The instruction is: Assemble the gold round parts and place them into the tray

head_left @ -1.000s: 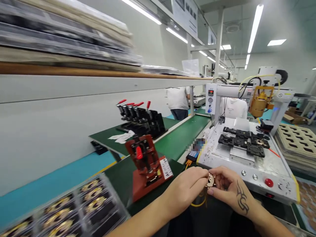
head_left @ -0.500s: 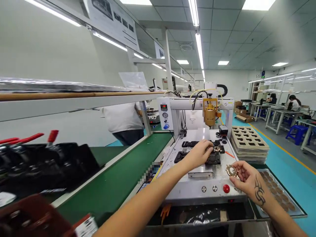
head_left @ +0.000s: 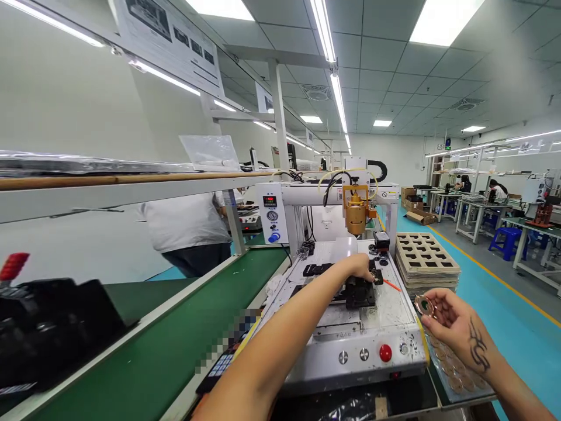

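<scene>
My left hand [head_left: 362, 268] reaches far out over the white dispensing machine [head_left: 350, 345] and its fingers pinch at something small on the black fixtures [head_left: 357, 292]; I cannot make out what. My right hand [head_left: 451, 318], with a tattoo on its back, hovers to the right of the machine and holds a small gold ring part [head_left: 423, 304] between thumb and fingers. A gold dispensing head [head_left: 356, 211] hangs above the machine bed beyond my left hand.
A green conveyor belt [head_left: 175, 351] runs along my left. Black clamps with a red handle [head_left: 52, 327] sit at far left. A stack of tan trays [head_left: 425, 260] stands right of the machine, and a tray of round parts [head_left: 451, 374] lies below my right hand. A person in white [head_left: 184, 234] stands behind the belt.
My view swung right from the red jig to the machine. My left hand left the gold part and stretched to the fixtures, then farther back; my right hand carried the part off to the right.
</scene>
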`<state>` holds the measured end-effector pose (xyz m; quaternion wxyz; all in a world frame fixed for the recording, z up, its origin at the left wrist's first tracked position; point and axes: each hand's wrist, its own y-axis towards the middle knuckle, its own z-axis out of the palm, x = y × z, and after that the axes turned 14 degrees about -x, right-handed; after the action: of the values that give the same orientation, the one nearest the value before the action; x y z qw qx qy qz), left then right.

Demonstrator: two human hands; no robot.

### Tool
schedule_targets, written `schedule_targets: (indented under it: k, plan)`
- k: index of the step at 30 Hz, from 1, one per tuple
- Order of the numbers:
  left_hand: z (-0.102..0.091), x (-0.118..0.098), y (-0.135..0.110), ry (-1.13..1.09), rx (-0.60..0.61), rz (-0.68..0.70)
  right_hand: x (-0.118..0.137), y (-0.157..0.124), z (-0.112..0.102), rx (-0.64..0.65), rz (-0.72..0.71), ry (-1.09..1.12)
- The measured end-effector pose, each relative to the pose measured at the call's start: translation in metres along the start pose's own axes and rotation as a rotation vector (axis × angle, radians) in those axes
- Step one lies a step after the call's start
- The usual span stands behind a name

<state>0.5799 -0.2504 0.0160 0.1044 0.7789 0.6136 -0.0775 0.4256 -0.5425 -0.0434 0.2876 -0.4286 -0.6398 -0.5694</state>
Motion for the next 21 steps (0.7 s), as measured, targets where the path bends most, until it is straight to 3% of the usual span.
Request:
schedule_targets:
  k: [6, 9, 13, 17, 21]
  plan:
    - [-0.012, -0.008, -0.03, -0.168, -0.251, 0.057, -0.023, 0.062, 0.05, 0.106, -0.119, -0.097]
    - [-0.03, -0.008, -0.059, -0.297, -0.403, 0.11, -0.038, 0.097, 0.084, 0.18, -0.141, -0.132]
    - [-0.054, -0.009, -0.108, -0.419, -0.506, 0.166, -0.054, 0.141, 0.123, 0.355, -0.138, -0.196]
    - [-0.066, -0.007, -0.167, -0.475, -0.563, 0.178, -0.06, 0.166, 0.135, 0.566, -0.155, -0.271]
    - [-0.065, -0.003, -0.217, -0.505, -0.584, 0.112, -0.057, 0.172, 0.131, 0.659, -0.198, -0.301]
